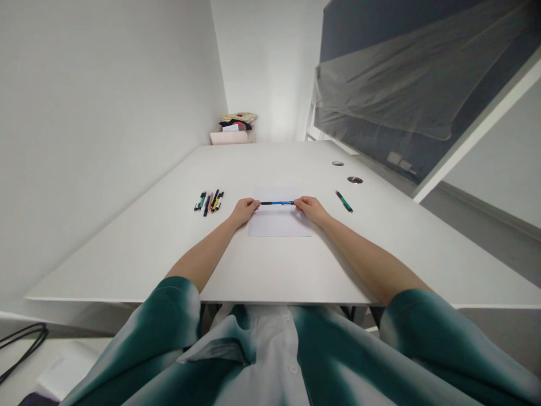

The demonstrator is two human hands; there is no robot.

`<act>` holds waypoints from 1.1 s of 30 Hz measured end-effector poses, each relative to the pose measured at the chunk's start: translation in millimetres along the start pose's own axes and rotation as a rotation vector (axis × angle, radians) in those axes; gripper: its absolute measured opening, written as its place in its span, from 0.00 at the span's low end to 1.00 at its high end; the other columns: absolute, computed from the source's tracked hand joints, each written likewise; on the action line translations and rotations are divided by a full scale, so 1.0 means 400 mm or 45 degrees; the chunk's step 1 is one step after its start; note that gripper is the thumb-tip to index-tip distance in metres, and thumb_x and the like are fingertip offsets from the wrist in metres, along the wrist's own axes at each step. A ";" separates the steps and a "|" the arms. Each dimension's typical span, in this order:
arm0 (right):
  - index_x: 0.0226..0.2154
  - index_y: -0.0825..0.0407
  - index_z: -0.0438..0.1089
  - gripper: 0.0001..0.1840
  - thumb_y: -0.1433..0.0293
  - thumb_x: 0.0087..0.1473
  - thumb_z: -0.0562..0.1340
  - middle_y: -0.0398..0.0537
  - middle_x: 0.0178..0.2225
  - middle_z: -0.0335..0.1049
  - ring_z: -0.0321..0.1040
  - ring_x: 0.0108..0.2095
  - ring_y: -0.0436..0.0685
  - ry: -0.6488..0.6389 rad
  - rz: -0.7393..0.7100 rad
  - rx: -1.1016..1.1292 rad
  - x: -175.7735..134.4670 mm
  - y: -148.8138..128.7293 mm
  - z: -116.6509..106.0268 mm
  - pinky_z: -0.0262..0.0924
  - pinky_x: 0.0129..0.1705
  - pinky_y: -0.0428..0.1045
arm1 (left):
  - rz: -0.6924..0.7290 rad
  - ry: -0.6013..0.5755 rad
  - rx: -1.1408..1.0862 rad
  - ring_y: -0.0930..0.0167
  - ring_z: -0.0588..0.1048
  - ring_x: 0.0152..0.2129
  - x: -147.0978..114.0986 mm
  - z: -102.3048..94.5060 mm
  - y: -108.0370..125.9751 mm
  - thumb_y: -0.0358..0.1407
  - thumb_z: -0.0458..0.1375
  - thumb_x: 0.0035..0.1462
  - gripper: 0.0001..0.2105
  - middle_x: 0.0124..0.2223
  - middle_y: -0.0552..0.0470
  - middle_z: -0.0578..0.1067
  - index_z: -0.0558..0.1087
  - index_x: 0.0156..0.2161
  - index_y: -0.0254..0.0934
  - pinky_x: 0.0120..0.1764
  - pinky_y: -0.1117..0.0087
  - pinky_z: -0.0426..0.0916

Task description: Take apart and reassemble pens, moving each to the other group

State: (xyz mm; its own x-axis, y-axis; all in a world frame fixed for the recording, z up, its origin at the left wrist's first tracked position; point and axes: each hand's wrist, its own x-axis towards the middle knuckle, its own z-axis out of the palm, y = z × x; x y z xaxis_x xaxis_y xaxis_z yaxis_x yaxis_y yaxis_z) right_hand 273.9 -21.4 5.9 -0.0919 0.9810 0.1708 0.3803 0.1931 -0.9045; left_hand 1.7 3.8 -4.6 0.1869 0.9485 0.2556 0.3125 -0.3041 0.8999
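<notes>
A blue pen (276, 203) with a black end is stretched level between my two hands, above a white sheet of paper (279, 225). My left hand (245, 211) pinches its black end. At the other end, the fingers of my right hand (311, 208) are closed on the pen near its clip. A green and black pen (344, 201) lies on the table to the right of my right hand. Left of my left hand, several pens and markers (209, 202) in black, green, pink and yellow lie side by side.
The white table (147, 254) runs along a wall on the left. At its far end stands a pale box (230, 137) with folded items on top. Two round metal-rimmed fittings (355, 180) sit along the right edge, near a dark panel (401, 84) draped in clear plastic.
</notes>
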 end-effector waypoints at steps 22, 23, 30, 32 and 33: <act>0.24 0.53 0.69 0.25 0.47 0.50 0.61 0.46 0.22 0.67 0.57 0.23 0.50 0.007 0.024 0.005 0.008 0.010 0.003 0.52 0.28 0.48 | -0.025 0.005 -0.005 0.71 0.69 0.25 0.003 0.000 -0.011 0.53 0.57 0.53 0.21 0.25 0.51 0.73 0.72 0.25 0.35 0.33 0.68 0.64; 0.24 0.54 0.70 0.25 0.47 0.50 0.61 0.46 0.22 0.67 0.58 0.23 0.50 0.005 0.021 0.001 0.009 0.010 0.003 0.52 0.28 0.48 | -0.028 0.005 -0.003 0.71 0.69 0.25 0.002 0.000 -0.009 0.53 0.57 0.53 0.21 0.24 0.51 0.73 0.72 0.25 0.35 0.33 0.68 0.64; 0.23 0.53 0.69 0.25 0.47 0.51 0.60 0.46 0.21 0.67 0.59 0.24 0.51 0.015 0.010 -0.023 0.014 0.016 0.004 0.53 0.29 0.48 | -0.043 0.008 0.001 0.70 0.70 0.26 -0.002 0.001 0.001 0.53 0.57 0.53 0.21 0.24 0.51 0.73 0.71 0.24 0.35 0.33 0.68 0.64; 0.23 0.53 0.69 0.25 0.47 0.51 0.60 0.46 0.21 0.67 0.58 0.23 0.51 0.010 0.008 -0.025 0.014 0.017 0.004 0.53 0.29 0.48 | -0.056 0.010 -0.008 0.70 0.70 0.26 -0.002 0.002 0.003 0.52 0.57 0.53 0.21 0.24 0.51 0.73 0.71 0.24 0.35 0.33 0.68 0.64; 0.24 0.53 0.69 0.26 0.46 0.51 0.60 0.46 0.21 0.67 0.58 0.23 0.51 0.007 0.006 -0.025 0.014 0.018 0.004 0.53 0.29 0.48 | -0.058 0.013 -0.015 0.71 0.70 0.25 -0.003 0.002 0.004 0.52 0.57 0.53 0.20 0.24 0.51 0.73 0.70 0.24 0.35 0.33 0.68 0.64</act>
State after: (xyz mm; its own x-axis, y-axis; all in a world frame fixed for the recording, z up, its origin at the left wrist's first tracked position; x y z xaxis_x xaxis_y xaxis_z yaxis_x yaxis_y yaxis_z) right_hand 274.6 -14.4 -0.3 -0.0852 0.9820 0.1683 0.3985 0.1884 -0.8976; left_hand 2.7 2.2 -3.7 0.1631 0.9623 0.2175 0.3094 -0.2592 0.9149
